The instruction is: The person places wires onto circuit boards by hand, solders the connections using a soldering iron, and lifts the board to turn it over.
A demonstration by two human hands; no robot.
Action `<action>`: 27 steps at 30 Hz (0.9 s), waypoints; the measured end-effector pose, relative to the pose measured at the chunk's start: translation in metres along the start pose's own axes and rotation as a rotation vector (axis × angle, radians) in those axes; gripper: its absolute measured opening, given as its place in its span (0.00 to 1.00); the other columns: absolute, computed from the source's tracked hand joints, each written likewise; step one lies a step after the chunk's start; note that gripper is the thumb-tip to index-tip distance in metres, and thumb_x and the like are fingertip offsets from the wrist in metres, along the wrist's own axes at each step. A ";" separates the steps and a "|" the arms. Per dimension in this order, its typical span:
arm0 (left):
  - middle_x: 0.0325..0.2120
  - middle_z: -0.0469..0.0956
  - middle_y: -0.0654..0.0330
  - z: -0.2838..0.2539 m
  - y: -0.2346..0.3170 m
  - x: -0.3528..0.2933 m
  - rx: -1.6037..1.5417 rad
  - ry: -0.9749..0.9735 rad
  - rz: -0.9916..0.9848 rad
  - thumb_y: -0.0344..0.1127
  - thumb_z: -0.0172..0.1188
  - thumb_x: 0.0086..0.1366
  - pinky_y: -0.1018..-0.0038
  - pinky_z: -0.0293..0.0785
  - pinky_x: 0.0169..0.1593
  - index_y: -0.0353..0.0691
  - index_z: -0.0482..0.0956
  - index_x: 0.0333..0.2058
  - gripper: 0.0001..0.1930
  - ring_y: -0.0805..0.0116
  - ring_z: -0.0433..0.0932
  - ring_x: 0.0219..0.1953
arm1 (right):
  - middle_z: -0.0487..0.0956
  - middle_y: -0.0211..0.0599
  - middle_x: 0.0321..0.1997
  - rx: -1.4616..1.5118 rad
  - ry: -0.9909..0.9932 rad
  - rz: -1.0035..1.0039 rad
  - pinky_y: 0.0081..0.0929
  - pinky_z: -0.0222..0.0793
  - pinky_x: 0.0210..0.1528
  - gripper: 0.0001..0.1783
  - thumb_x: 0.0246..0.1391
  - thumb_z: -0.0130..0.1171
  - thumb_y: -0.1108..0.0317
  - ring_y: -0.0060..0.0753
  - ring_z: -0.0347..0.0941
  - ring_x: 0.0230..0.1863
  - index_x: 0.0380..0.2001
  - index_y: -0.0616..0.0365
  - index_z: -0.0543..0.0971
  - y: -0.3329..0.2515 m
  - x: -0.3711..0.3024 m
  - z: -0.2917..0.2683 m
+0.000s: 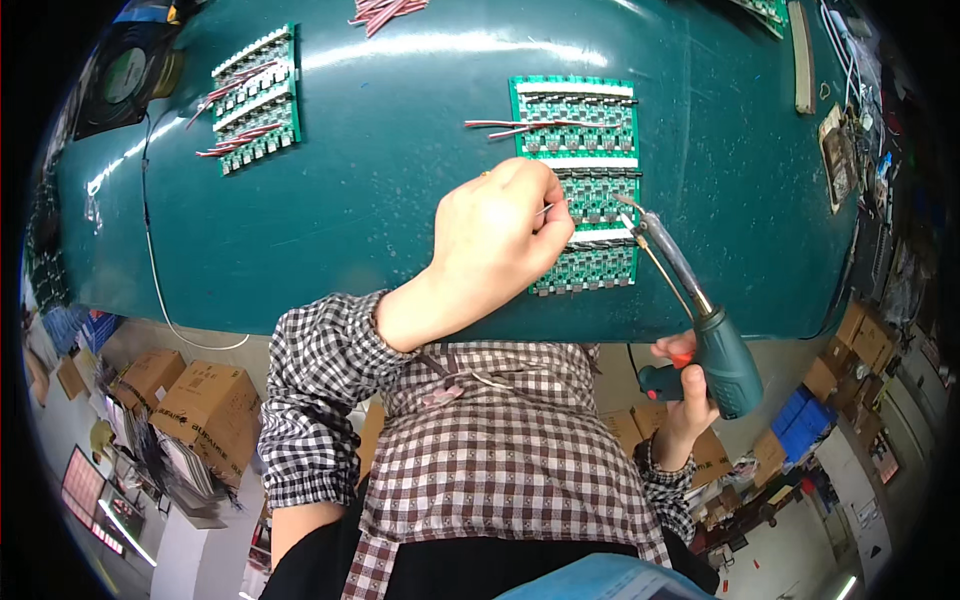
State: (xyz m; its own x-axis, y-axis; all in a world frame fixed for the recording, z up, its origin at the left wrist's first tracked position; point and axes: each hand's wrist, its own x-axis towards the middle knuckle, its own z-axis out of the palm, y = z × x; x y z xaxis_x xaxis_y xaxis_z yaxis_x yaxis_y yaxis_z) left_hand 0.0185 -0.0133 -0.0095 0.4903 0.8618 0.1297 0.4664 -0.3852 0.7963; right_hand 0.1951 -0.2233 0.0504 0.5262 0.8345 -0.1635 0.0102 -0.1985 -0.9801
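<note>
While the head view puts the green circuit board (603, 190) at about 1 o'clock of centre, the left hand (503, 215) sits over its left edge, thumb and forefinger pinching what looks like a thin wire (543, 210). Right hand (690, 402), 4 o'clock, has fingers curled round the grip of a green soldering gun (727, 365); trigger pressed or not, can't tell. Gun's tip (630, 203) is over the board's right half, near 2 o'clock; contact unclear. Red-and-white wires (545, 125) lie across the board's upper rows. My read: brace the left wrist, hold the pinch still, put tip and feed tube (666, 279) on one joint only, dwell short, clear of neighbouring parts.
</note>
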 end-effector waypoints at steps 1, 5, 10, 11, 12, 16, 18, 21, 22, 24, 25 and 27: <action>0.19 0.74 0.64 0.000 0.001 0.001 0.003 0.022 0.028 0.26 0.66 0.50 0.73 0.71 0.24 0.42 0.77 0.26 0.07 0.72 0.75 0.19 | 0.78 0.50 0.40 -0.001 0.003 0.009 0.42 0.82 0.42 0.28 0.59 0.62 0.60 0.43 0.80 0.39 0.51 0.76 0.72 -0.002 0.001 0.002; 0.19 0.73 0.65 0.001 0.001 0.002 -0.025 0.038 0.044 0.23 0.66 0.49 0.76 0.70 0.24 0.41 0.76 0.26 0.08 0.74 0.73 0.19 | 0.81 0.48 0.40 0.055 -0.006 0.079 0.38 0.78 0.47 0.23 0.56 0.68 0.60 0.41 0.80 0.42 0.44 0.72 0.78 -0.009 0.002 0.006; 0.19 0.73 0.66 0.003 -0.001 0.000 -0.027 0.044 0.058 0.22 0.66 0.48 0.77 0.69 0.23 0.41 0.76 0.26 0.09 0.76 0.72 0.19 | 0.81 0.48 0.40 0.006 -0.048 0.098 0.37 0.77 0.47 0.23 0.55 0.68 0.61 0.41 0.80 0.43 0.44 0.71 0.78 -0.008 0.001 0.003; 0.19 0.73 0.66 0.003 -0.001 0.000 -0.032 0.057 0.068 0.22 0.66 0.48 0.77 0.69 0.23 0.41 0.76 0.26 0.09 0.76 0.72 0.19 | 0.81 0.47 0.40 0.003 -0.042 0.099 0.37 0.77 0.47 0.23 0.54 0.69 0.61 0.41 0.80 0.42 0.43 0.71 0.78 -0.008 0.001 0.003; 0.19 0.73 0.66 0.003 -0.001 0.000 -0.022 0.060 0.063 0.22 0.66 0.48 0.77 0.69 0.23 0.41 0.76 0.26 0.09 0.76 0.72 0.19 | 0.81 0.47 0.40 -0.001 -0.015 0.105 0.37 0.77 0.47 0.23 0.54 0.69 0.60 0.41 0.80 0.42 0.43 0.71 0.78 -0.008 0.000 0.002; 0.19 0.73 0.67 0.004 0.001 -0.001 -0.007 0.032 0.013 0.22 0.66 0.48 0.77 0.69 0.24 0.42 0.76 0.26 0.09 0.76 0.71 0.19 | 0.81 0.46 0.39 -0.011 -0.058 0.093 0.38 0.77 0.47 0.25 0.53 0.70 0.60 0.42 0.80 0.41 0.44 0.71 0.78 -0.005 0.000 0.001; 0.19 0.73 0.67 0.005 0.001 -0.001 0.014 0.063 0.043 0.23 0.66 0.48 0.77 0.69 0.24 0.42 0.76 0.26 0.09 0.76 0.71 0.19 | 0.81 0.45 0.38 -0.020 -0.027 0.087 0.38 0.77 0.46 0.27 0.52 0.72 0.58 0.41 0.80 0.40 0.45 0.70 0.76 -0.003 -0.001 0.001; 0.19 0.72 0.67 0.005 0.001 0.000 0.040 0.074 0.051 0.23 0.66 0.48 0.77 0.69 0.24 0.42 0.76 0.26 0.09 0.76 0.71 0.19 | 0.81 0.44 0.38 -0.057 -0.039 0.087 0.37 0.77 0.46 0.29 0.51 0.72 0.58 0.40 0.80 0.40 0.47 0.70 0.74 -0.002 -0.001 0.000; 0.19 0.72 0.67 0.005 0.001 0.000 0.045 0.072 0.049 0.23 0.67 0.48 0.77 0.70 0.24 0.42 0.77 0.26 0.09 0.76 0.71 0.19 | 0.81 0.44 0.38 -0.068 -0.065 0.086 0.37 0.77 0.46 0.29 0.51 0.72 0.58 0.40 0.80 0.40 0.47 0.70 0.74 -0.002 -0.001 0.000; 0.19 0.72 0.67 0.005 0.001 0.000 0.047 0.067 0.048 0.23 0.67 0.48 0.77 0.70 0.24 0.42 0.77 0.26 0.09 0.76 0.72 0.19 | 0.81 0.44 0.37 -0.084 -0.037 0.099 0.37 0.77 0.46 0.31 0.50 0.73 0.56 0.39 0.80 0.40 0.48 0.69 0.74 -0.002 -0.001 -0.001; 0.19 0.72 0.67 0.005 0.001 0.000 0.051 0.063 0.048 0.23 0.67 0.48 0.77 0.70 0.24 0.43 0.77 0.26 0.09 0.76 0.72 0.19 | 0.81 0.44 0.37 -0.096 -0.063 0.099 0.37 0.77 0.46 0.31 0.50 0.73 0.56 0.39 0.80 0.40 0.48 0.69 0.74 -0.001 -0.002 -0.001; 0.19 0.72 0.67 0.005 0.001 0.000 0.043 0.067 0.053 0.23 0.67 0.48 0.76 0.70 0.24 0.43 0.76 0.26 0.09 0.75 0.72 0.19 | 0.81 0.43 0.37 -0.091 -0.034 0.106 0.36 0.78 0.46 0.34 0.50 0.74 0.56 0.38 0.81 0.40 0.50 0.70 0.72 -0.001 -0.003 0.000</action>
State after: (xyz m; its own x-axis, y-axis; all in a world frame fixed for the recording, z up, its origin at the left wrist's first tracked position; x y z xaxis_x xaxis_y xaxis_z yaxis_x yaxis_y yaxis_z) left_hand 0.0221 -0.0154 -0.0119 0.4657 0.8593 0.2115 0.4727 -0.4436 0.7614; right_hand 0.1939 -0.2252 0.0521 0.4998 0.8227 -0.2709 0.0342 -0.3312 -0.9429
